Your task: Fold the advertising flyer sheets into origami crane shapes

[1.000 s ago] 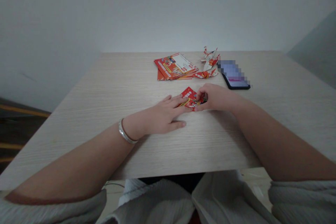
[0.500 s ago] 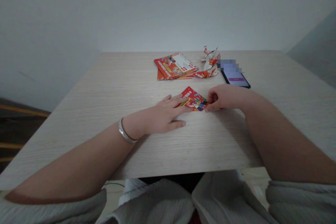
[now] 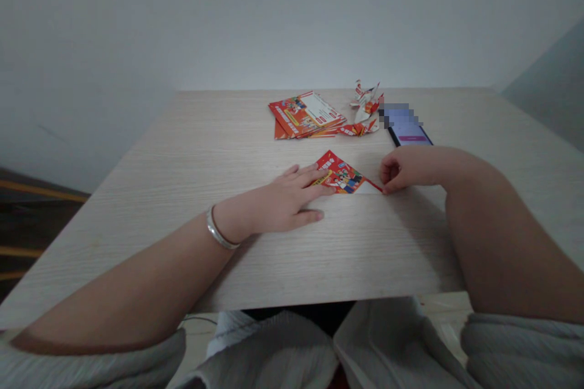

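Table (image 3: 182,158), one, pale wood-grain top, bears everything under inspection. My left hand (image 3: 292,197) lies flat on it, fingers spread and gripping nothing, fingertips pressing down a red printed sheet (image 3: 345,174). My right hand (image 3: 410,167) is curled, thumb and forefinger closed together at the sheet's right corner; they appear to pinch it. The sheet sits in front of me, between both hands, with a white patch showing near that corner.

Progress, in my judgement: partial. The sheet looks part-folded, its shaping unfinished. Beyond it, the crumpled, folded pieces (image 3: 366,104) look already worked; the stack of leaflets (image 3: 306,115) lies flat, seemingly unworked.

Count, largest first: hands, two. Stack, one; leaflets overlap, several, exact number not determinable. Sheet under my hands, one; I cannot tell whether another layer lies beneath. Phone (image 3: 407,126), one, screen lit, its near end hidden behind my right hand. Folded pieces, apparently two, lying close together between stack and phone. Silver bracelet (image 3: 219,228), one, on my left wrist.
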`<state>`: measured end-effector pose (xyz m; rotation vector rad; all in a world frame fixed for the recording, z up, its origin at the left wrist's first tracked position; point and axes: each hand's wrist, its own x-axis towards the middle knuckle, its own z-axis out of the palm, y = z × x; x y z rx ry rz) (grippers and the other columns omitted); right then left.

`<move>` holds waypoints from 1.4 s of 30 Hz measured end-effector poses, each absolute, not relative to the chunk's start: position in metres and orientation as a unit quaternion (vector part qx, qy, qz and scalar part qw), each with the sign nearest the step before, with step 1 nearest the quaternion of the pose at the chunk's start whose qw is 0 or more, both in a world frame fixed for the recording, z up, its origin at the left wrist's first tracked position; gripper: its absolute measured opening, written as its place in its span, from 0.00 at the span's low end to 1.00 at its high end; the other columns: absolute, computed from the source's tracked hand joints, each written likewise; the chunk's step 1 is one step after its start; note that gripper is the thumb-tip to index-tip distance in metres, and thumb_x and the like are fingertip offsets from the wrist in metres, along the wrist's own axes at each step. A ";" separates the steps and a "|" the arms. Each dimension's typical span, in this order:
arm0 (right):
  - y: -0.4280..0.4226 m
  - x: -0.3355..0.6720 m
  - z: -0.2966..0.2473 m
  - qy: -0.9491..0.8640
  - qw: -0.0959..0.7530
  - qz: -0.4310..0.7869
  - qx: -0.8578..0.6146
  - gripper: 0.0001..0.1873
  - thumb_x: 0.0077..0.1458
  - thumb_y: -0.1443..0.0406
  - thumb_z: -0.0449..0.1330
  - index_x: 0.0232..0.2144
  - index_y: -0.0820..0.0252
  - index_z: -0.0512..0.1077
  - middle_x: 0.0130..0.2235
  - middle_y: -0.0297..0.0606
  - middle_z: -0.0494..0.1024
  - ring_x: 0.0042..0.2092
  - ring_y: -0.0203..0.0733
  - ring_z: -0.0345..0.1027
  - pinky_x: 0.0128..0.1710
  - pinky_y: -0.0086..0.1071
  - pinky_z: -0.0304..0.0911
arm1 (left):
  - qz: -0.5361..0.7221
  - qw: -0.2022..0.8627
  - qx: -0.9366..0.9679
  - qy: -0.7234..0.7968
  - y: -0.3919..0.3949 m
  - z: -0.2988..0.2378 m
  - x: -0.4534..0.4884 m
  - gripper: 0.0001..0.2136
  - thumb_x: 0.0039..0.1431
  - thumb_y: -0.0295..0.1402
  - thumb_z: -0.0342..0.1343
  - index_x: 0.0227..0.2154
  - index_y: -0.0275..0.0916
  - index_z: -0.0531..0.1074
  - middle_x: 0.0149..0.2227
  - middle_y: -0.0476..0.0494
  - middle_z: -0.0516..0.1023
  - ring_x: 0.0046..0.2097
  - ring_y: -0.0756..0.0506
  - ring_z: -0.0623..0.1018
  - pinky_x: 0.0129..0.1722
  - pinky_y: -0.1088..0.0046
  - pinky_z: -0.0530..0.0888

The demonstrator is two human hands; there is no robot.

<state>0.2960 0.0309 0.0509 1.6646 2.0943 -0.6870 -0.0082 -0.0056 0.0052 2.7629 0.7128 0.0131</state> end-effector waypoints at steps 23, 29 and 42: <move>0.021 0.245 0.024 0.913 -0.065 -0.073 0.397 0.15 0.63 0.68 0.56 0.43 0.56 0.83 0.41 0.44 0.80 0.43 0.46 0.72 0.45 0.38 0.65 | 0.021 -0.036 0.943 0.329 -0.001 0.007 -0.007 0.27 0.74 0.47 0.39 0.68 0.41 0.61 0.70 0.39 0.62 0.71 0.33 0.60 0.70 0.40 0.50; 0.021 0.245 0.029 0.903 -0.064 -0.085 0.416 0.13 0.63 0.66 0.58 0.39 0.55 0.84 0.39 0.42 0.79 0.41 0.44 0.71 0.41 0.35 0.62 | -0.011 -0.024 0.926 0.376 -0.012 0.029 -0.006 0.24 0.74 0.44 0.38 0.60 0.39 0.72 0.63 0.38 0.73 0.64 0.35 0.72 0.67 0.42 0.57; 0.022 0.252 0.021 0.896 -0.101 -0.101 0.421 0.12 0.61 0.67 0.58 0.32 0.54 0.83 0.37 0.41 0.79 0.40 0.44 0.72 0.42 0.37 0.64 | -0.088 -0.091 0.882 0.453 -0.014 0.046 -0.024 0.19 0.68 0.37 0.44 0.35 0.38 0.82 0.41 0.37 0.83 0.43 0.39 0.80 0.52 0.55 0.71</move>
